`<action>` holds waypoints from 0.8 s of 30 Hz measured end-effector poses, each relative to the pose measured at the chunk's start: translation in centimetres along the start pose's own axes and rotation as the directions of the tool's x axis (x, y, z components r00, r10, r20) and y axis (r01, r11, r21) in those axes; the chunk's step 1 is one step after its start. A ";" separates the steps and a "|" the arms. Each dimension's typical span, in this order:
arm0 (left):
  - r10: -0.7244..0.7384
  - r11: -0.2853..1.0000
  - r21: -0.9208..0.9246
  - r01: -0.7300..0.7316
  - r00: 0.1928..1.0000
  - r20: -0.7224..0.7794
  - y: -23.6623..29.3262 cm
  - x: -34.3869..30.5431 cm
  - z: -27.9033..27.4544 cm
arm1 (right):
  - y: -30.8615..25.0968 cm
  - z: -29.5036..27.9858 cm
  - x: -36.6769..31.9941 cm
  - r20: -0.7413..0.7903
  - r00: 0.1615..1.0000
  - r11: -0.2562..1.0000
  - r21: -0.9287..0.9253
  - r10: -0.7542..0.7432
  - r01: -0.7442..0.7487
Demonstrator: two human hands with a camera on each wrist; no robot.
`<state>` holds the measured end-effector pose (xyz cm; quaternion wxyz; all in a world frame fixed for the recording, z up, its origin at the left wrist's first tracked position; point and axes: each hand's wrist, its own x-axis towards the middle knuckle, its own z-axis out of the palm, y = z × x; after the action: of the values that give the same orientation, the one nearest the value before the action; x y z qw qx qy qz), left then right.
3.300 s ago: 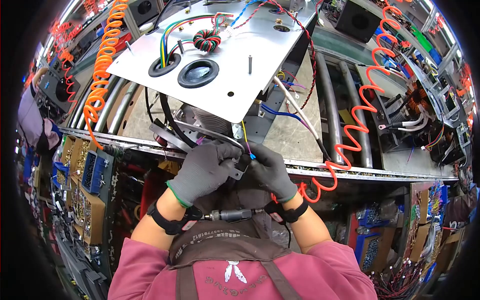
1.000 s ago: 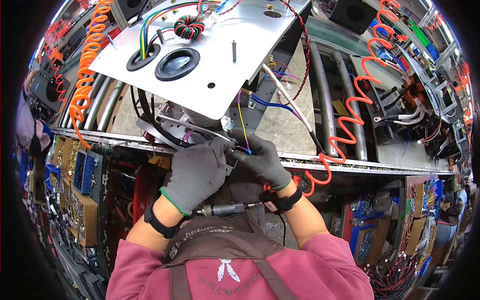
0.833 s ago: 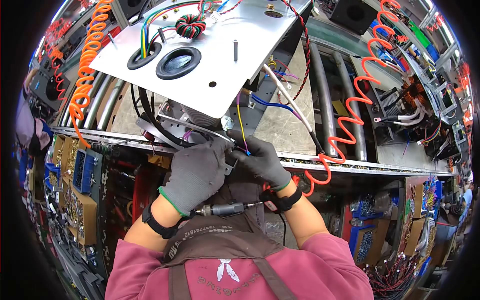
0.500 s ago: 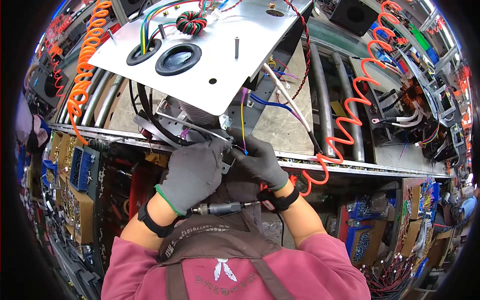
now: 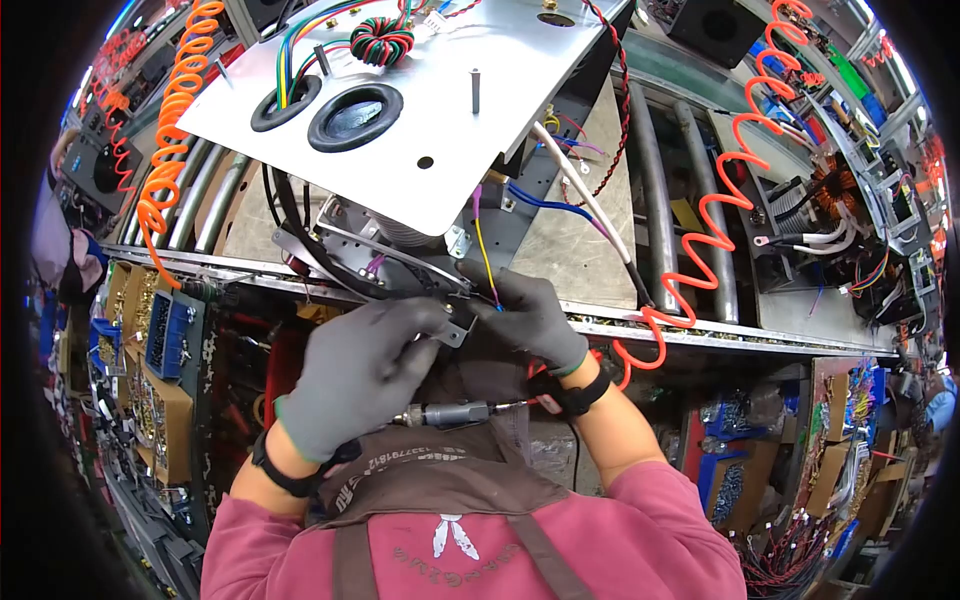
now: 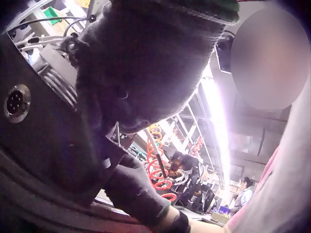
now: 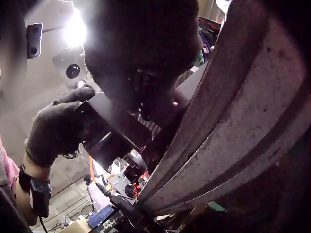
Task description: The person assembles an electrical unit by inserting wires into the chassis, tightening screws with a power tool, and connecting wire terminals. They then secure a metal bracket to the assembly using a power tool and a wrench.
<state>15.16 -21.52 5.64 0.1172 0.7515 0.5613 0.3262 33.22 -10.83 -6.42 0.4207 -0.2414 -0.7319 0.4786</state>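
Observation:
My gloved left hand has its fingers bent, with fingertips right at the drilled tab on the corner of a dark metal panel. I cannot tell whether a small part is pinched there. In the right wrist view the same left hand shows beside the panel corner. My gloved right hand grips the panel's right end, fingers over it and thumb below. A yellow wire runs down to this hand, its blue terminal by the fingers. A round socket sits in the panel face.
Above stands a silver metal plate with rubber grommets and a wound toroid coil. Metal rollers and a second open unit lie right. Orange coiled hoses hang on both sides. A power screwdriver lies across my lap.
My left hand has drawn back toward me and to the left, baring the panel corner and tab. The right hand stays at the panel's end with the yellow wire.

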 end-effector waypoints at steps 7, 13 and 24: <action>-0.239 0.952 0.043 0.304 0.821 -0.518 -6.0 -1.2 -4.3 | -0.8 -0.8 1.0 0.140 0.986 0.996 0.015 0.090 -0.093; -0.228 0.832 0.433 0.346 0.926 -0.302 -9.9 0.9 -2.0 | -1.2 -1.1 1.4 0.183 0.975 0.992 -0.027 0.125 -0.122; -0.257 0.932 0.177 0.318 0.919 -0.300 -17.9 2.1 -1.3 | -1.5 -1.7 2.1 0.328 0.909 0.955 0.056 0.258 -0.292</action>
<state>0.99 -13.72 -2.34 0.0014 0.6168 0.7096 0.3406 33.64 -9.02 -3.95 0.2381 -0.2400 -0.7226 0.6030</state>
